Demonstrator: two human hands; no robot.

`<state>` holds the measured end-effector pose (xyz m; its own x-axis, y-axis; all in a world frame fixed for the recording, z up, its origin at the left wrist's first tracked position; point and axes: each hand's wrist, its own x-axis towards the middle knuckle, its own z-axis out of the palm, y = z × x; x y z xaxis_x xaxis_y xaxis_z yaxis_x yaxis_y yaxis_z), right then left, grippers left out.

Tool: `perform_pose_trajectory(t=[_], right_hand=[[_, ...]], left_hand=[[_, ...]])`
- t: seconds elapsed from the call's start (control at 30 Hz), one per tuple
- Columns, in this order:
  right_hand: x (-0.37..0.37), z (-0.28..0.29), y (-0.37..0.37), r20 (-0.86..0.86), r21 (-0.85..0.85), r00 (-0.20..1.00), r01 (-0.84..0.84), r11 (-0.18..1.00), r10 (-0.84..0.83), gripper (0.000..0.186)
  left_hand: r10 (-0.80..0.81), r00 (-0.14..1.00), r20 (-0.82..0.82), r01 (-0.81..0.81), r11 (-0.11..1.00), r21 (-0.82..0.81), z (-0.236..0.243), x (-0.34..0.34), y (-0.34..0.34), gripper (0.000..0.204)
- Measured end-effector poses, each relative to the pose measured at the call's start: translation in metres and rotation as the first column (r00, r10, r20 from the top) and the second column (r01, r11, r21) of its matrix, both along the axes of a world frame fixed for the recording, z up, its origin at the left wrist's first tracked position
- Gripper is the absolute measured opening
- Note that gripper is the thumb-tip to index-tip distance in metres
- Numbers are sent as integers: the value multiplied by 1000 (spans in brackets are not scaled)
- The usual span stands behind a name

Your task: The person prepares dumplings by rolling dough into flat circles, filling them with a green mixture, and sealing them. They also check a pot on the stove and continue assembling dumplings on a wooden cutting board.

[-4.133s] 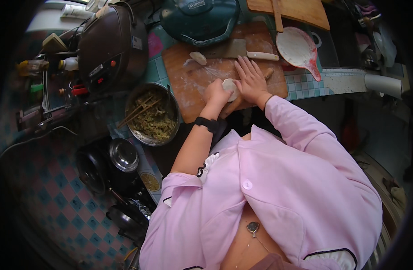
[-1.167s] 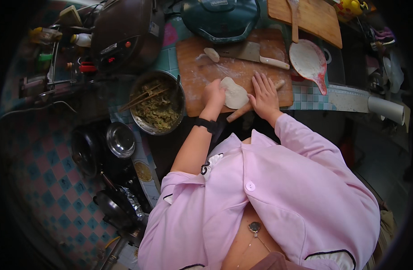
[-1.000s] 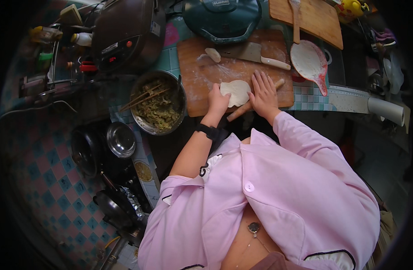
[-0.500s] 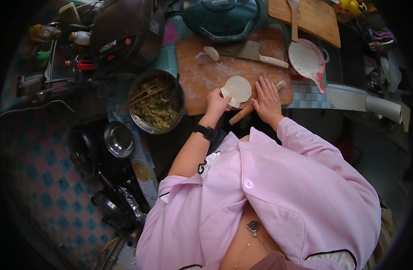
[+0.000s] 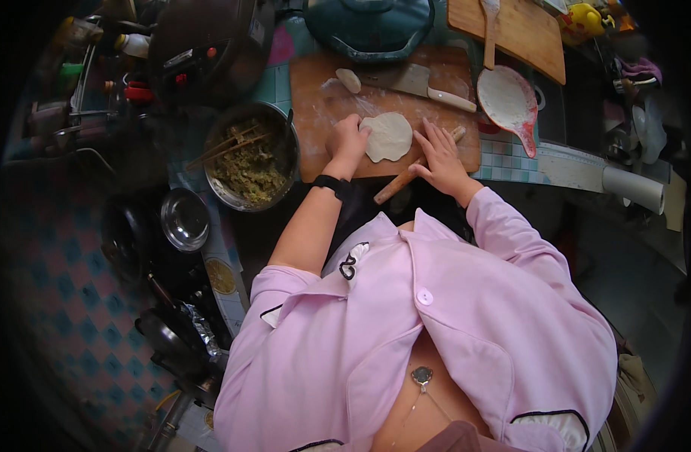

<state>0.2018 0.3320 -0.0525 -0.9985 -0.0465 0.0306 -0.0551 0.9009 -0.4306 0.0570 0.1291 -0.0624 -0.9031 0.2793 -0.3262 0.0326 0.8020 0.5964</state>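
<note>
My left hand [image 5: 347, 143] has its fingers closed on the left edge of a round, flattened dough wrapper [image 5: 388, 138], which lies on a floured wooden board [image 5: 311, 105]. My right hand [image 5: 444, 162] rests with fingers outstretched over a wooden rolling pin [image 5: 393, 187], which lies slanted just right of the wrapper and juts past the board's front edge. Above them lie a small oval dough piece [image 5: 348, 80] and a cleaver [image 5: 411, 79] with a pale handle. Left of the board is a metal bowl of greenish filling [image 5: 251, 169] with chopsticks [image 5: 217, 149] in it.
A dark appliance [image 5: 195, 68] stands back left, a green lidded appliance [image 5: 368, 26] at the back. A pink-rimmed dish of flour [image 5: 506, 102] and a second board [image 5: 526, 49] with a wooden utensil [image 5: 490, 34] are at right. Pans [image 5: 123, 233] and a lid [image 5: 185, 220] sit lower left.
The wrapper is broader than it was four seconds ago and has been turned. My left hand has shifted up along its left edge. The rolling pin juts farther below the wrapper.
</note>
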Motion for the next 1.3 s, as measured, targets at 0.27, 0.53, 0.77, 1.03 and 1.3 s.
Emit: perform_pose_trajectory(t=[0.27, 0.53, 0.77, 1.03, 1.3], right_hand=[[-18, 5, 36, -2, -66, 966, -260, 963, 260, 34], [-55, -14, -14, -113, 9, 993, 17, 1000, -16, 45], [-124, -34, -7, -249, 106, 959, 169, 980, -139, 47], [-46, -8, -13, -51, 156, 997, -51, 987, 59, 72], [-75, -11, -6, -87, 234, 995, -21, 972, 42, 76]], left_hand=[[49, 925, -377, -23, 997, 72, 17, 15, -10, 39], [-229, 904, -360, 139, 956, -260, -6, 31, -7, 65], [-162, 755, -635, 83, 985, -152, -26, -47, 12, 71], [-330, 814, -477, 288, 944, -161, -20, 28, -17, 84], [-358, 775, -522, 310, 934, -180, -21, 7, -10, 85]])
